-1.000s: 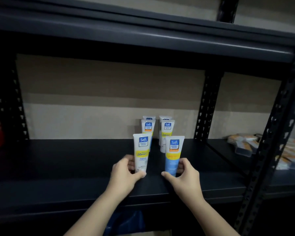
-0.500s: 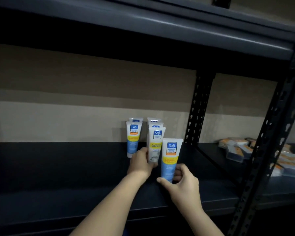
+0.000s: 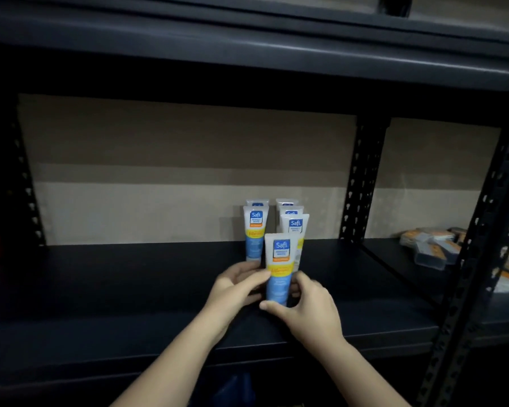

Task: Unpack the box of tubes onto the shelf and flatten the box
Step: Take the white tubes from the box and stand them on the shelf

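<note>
While both hands [image 3: 276, 295] grip front tube [image 3: 279, 268], shelf [image 3: 130, 289] leftward bare.

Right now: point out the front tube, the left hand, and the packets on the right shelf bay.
front tube [image 3: 281, 254]: head view, on its blue-and-white label panel.
left hand [image 3: 235, 287]: head view, on the back of the hand.
packets [image 3: 432, 248]: head view, on the pile's middle.

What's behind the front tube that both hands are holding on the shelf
Behind the front tube stand two rows of upright tubes, running back toward the wall. It hides the lower part of the right row.
</note>
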